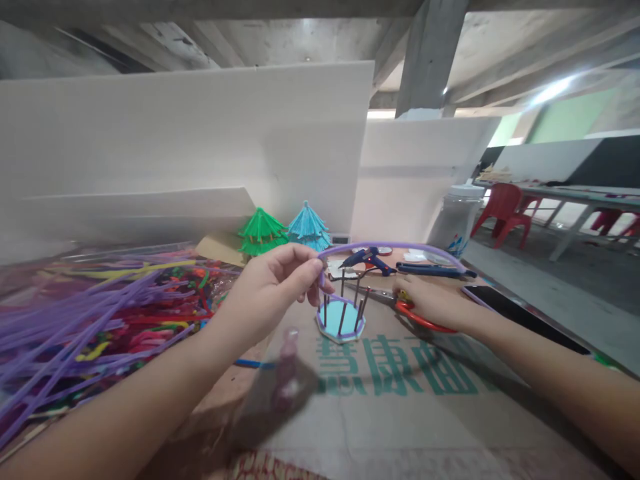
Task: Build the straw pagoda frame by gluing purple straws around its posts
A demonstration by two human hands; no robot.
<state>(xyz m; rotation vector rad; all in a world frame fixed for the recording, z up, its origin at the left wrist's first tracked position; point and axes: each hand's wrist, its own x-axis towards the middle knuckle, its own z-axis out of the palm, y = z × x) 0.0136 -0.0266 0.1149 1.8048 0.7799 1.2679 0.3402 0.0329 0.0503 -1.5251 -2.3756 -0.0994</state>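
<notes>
Pinch stays key: your left hand grips the purple pipe cleaner arching over the blue base. Right hand is closed on red scissors. Cut close, keep the posts clear.

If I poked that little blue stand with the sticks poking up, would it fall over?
Probably it would slide or tip. The little stand looks small and light, and it sits loose on the cardboard. Its thin upright sticks seem easy to bend or snap off. The purple pipe cleaner held by the left hand arches, so it is likely bendy.
</notes>
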